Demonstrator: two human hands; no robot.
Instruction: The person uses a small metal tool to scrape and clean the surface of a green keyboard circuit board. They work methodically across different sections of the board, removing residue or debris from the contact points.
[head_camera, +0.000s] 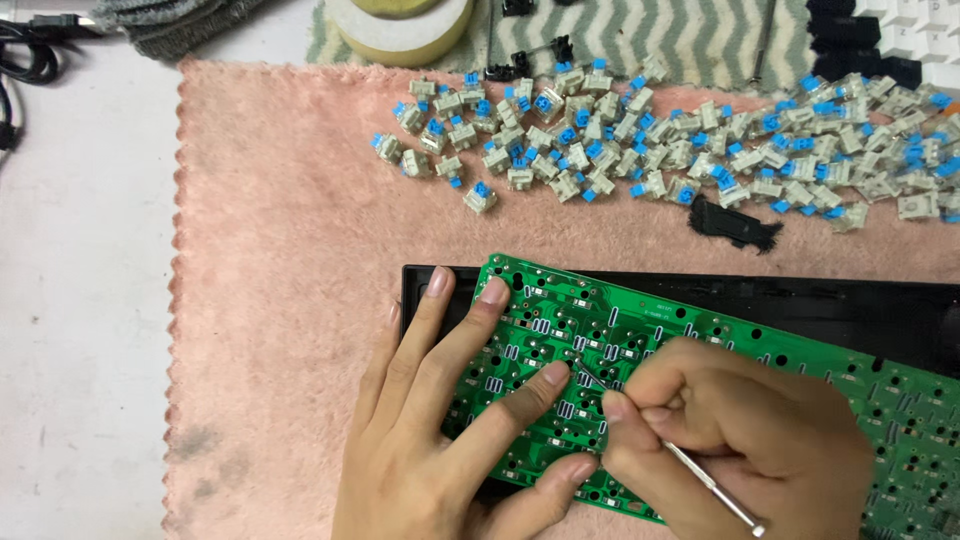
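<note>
Right hand (740, 420) grip pinches a metal tool (690, 470) (tip on green circuit board (640, 330)); left hand (450, 420) presses flat, fingers spread.

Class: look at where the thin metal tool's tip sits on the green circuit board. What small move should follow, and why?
Probably a slight press or nudge of the tip, since the right hand holds the thin metal tool pen-like, tip against the green circuit board, while the left hand lies flat, steadying it.

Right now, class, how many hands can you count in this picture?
2. The left hand lies flat on the green circuit board; the right hand holds a thin metal tool against it. None appear hidden.
</note>
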